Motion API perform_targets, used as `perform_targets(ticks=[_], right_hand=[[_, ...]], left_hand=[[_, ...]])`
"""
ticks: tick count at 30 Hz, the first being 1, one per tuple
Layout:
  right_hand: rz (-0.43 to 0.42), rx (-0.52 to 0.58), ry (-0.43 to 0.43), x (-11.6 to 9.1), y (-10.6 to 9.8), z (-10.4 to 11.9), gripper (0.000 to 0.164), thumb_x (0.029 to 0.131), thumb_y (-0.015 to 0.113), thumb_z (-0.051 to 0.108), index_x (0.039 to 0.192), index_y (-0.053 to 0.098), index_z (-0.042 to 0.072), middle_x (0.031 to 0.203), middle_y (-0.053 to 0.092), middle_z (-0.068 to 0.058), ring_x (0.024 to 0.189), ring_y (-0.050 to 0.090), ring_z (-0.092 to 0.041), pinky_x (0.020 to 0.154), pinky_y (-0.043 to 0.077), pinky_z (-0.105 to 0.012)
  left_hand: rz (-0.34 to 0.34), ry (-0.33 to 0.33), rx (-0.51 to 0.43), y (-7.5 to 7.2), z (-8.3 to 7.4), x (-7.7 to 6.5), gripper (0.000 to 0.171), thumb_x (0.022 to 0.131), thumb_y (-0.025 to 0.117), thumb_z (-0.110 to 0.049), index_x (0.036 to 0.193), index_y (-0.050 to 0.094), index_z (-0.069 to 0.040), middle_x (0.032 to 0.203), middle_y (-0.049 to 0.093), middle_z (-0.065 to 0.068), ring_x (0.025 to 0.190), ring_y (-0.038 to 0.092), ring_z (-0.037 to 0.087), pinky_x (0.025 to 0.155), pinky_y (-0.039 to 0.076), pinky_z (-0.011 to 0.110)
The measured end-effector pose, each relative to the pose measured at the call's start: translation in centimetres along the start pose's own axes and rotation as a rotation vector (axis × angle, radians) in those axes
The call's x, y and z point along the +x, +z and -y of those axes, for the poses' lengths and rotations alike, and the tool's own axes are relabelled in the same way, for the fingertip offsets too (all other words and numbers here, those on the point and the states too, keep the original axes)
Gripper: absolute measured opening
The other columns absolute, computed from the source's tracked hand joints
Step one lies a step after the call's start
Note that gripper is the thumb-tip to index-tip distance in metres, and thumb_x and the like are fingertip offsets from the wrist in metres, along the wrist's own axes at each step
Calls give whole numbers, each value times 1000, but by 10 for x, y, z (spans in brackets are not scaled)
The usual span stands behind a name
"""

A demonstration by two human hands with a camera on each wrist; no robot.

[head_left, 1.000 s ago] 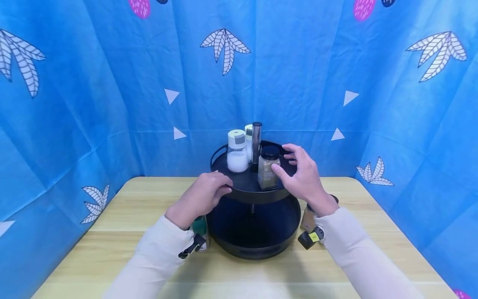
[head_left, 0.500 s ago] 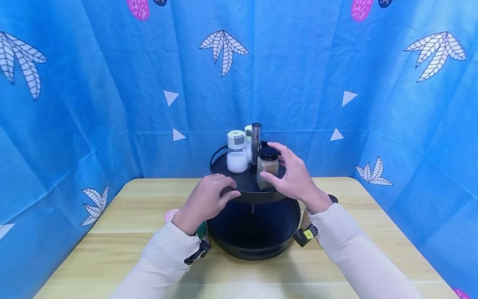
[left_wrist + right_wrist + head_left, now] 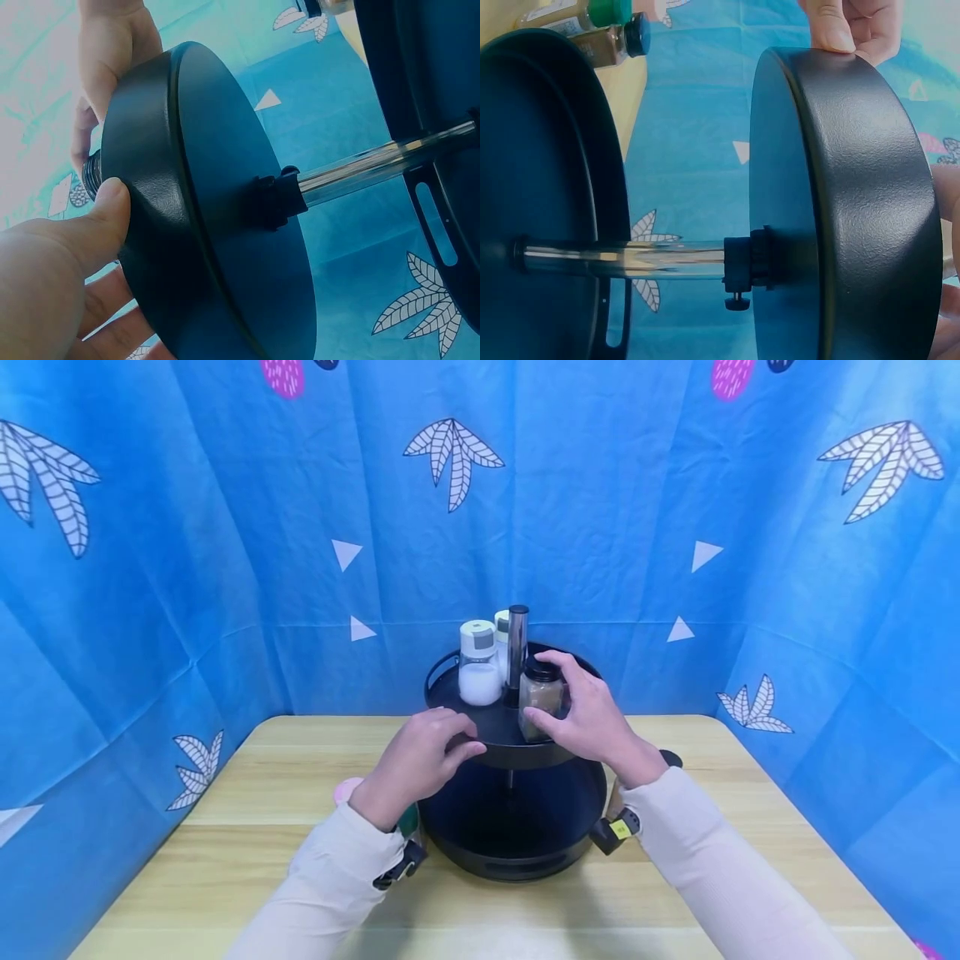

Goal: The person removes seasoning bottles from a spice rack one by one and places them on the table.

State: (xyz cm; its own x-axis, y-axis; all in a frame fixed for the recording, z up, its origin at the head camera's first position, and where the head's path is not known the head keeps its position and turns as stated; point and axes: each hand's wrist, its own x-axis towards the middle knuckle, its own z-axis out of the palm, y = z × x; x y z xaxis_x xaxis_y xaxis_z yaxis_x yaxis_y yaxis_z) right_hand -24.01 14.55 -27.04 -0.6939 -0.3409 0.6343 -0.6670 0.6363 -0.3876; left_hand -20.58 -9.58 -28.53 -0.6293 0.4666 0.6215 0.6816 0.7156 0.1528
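Note:
A black two-tier turntable organizer (image 3: 495,867) stands on the table, with a metal post joining its tiers. On its upper tray (image 3: 495,727) is a square glass spice jar (image 3: 531,722) with a black lid and brownish contents. My right hand (image 3: 588,710) grips this jar, thumb at its front and a finger reaching over by the lid. The left hand (image 3: 420,756) holds the near left rim of the upper tray. In the left wrist view, the left thumb (image 3: 109,217) lies against the tray's outer wall, other fingers partly hidden past the rim.
Two white-capped shakers (image 3: 478,672) with white contents stand upright left of the post (image 3: 517,647). Beside the lower tray, a green-capped bottle (image 3: 609,12) and a black-capped jar (image 3: 607,46) stand on the table. A patterned blue curtain (image 3: 600,510) surrounds the table.
My right hand has moved left and its fingers have closed in around the spice jar. The left hand has shifted slightly right along the tray rim.

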Motion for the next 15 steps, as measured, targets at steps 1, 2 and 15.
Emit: perform_targets(ticks=[1, 2, 15], right_hand=[[-3, 0, 3, 0, 0, 1, 68, 82, 77, 24, 139, 41, 15, 127, 57, -12, 81, 52, -23, 64, 48, -35], [-6, -1, 8, 0, 0, 1, 67, 82, 78, 24, 138, 41, 15, 127, 57, -12, 81, 52, -22, 63, 47, -34], [-49, 29, 63, -1, -1, 2, 74, 76, 85, 26, 136, 44, 12, 122, 57, -14, 83, 56, -25, 65, 52, -34]], left_hand=[[1, -2, 2, 0, 0, 0, 16, 82, 78, -23, 88, 71, -10, 80, 67, 1, 71, 58, 14, 69, 53, 28], [1, -5, 2, -1, -1, 0, 16, 82, 78, -23, 88, 71, -10, 80, 67, 0, 71, 58, 14, 69, 53, 28], [27, -52, 13, -2, -4, -2, 17, 83, 78, -25, 91, 71, -10, 82, 67, 1, 73, 58, 15, 71, 54, 28]])
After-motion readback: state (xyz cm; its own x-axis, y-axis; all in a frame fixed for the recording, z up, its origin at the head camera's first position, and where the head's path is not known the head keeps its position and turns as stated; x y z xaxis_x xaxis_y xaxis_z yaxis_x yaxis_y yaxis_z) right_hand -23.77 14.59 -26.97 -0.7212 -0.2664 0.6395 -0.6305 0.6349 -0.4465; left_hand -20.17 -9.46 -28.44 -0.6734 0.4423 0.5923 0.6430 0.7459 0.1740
